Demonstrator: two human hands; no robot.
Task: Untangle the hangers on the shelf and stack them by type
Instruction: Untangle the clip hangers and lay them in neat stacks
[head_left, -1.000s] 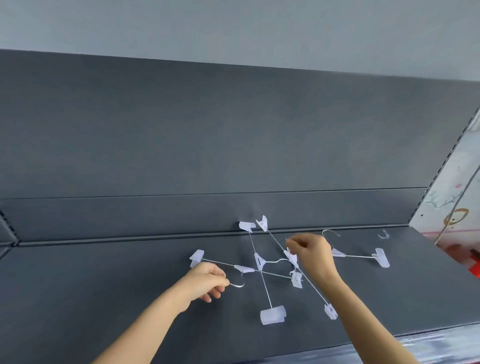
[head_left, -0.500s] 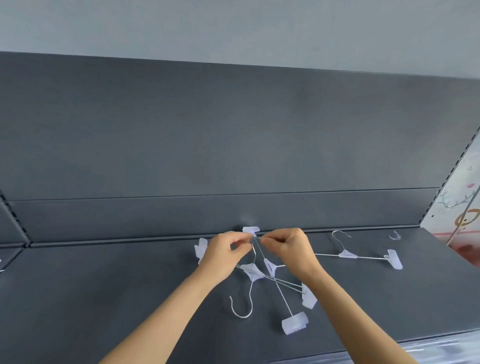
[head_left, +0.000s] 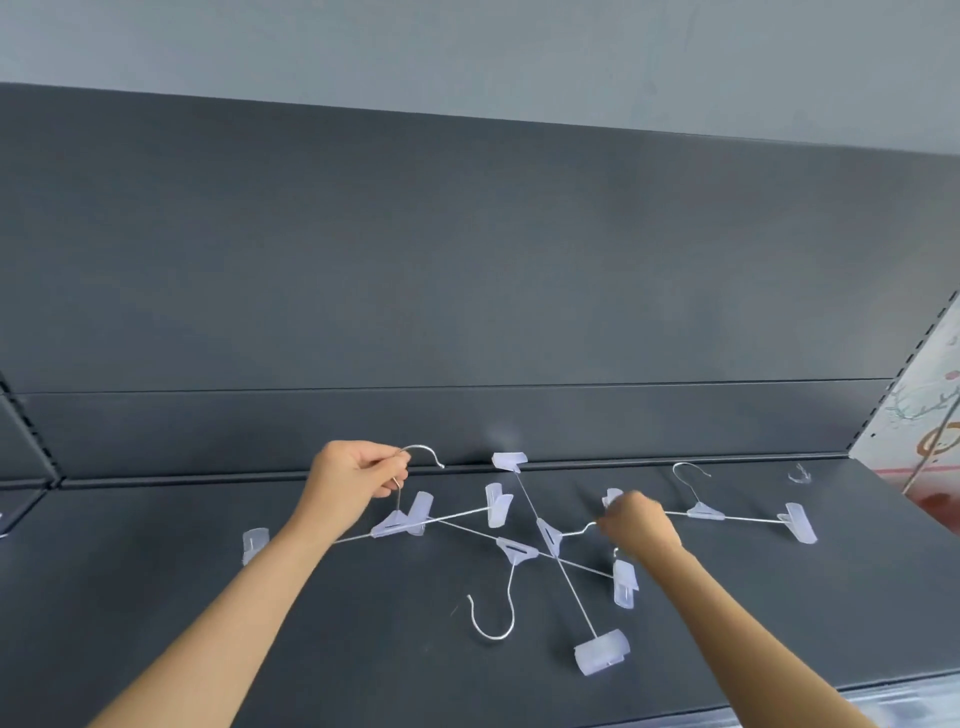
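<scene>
Several white wire clip hangers lie on a dark grey shelf (head_left: 156, 597). My left hand (head_left: 353, 475) grips the hook neck of one hanger (head_left: 397, 525), which is lifted and tilted, its bar running from a clip at the left to a clip near the middle. Two more hangers cross each other in the middle: one (head_left: 514, 551) has its hook toward me, the other (head_left: 550, 535) runs from the back edge to a clip at the front. My right hand (head_left: 636, 522) pinches the hook of that second hanger. A separate hanger (head_left: 706, 512) lies at the right.
The shelf's dark back panel (head_left: 467, 260) rises right behind the hangers. A small clear hook piece (head_left: 800, 475) lies at the far right of the shelf. The shelf's front edge runs along the bottom right, and a printed wall panel (head_left: 930, 431) stands beyond the right end.
My hands have moved apart from the middle of the pile. The left one has pulled one hanger out to the left and lifted it by its hook. The right one has shifted right onto another hook.
</scene>
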